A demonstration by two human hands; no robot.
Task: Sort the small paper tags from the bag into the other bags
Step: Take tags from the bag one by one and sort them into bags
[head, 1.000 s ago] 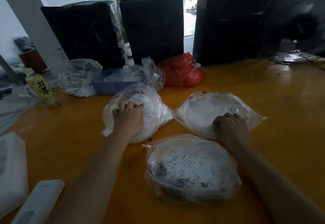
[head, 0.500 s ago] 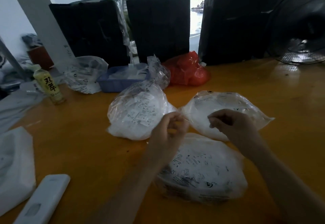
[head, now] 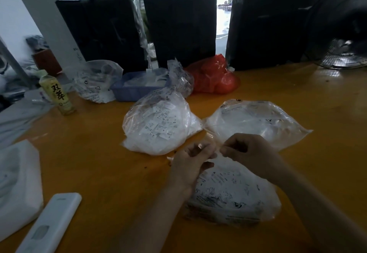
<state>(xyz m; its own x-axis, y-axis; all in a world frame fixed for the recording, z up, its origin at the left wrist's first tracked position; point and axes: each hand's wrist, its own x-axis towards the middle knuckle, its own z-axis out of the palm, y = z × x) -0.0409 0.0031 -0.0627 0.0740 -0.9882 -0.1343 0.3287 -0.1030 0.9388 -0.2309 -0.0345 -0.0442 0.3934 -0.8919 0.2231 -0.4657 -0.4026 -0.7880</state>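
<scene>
Your left hand (head: 193,160) and right hand (head: 246,151): moved together since earlier, each grip now pinching the near bag (head: 234,193) top; bench (head: 99,163) bags unmoved.

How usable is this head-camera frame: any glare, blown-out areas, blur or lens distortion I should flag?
Head view: the doorway behind the black parcels is blown out, so the foreground reads dim; soft glare lies on the orange table near the fan; wide-angle bending shows at the edges, as in the leaning white pillar; both hands, left and right, look slightly soft, and the tag print is mostly unreadable.
</scene>
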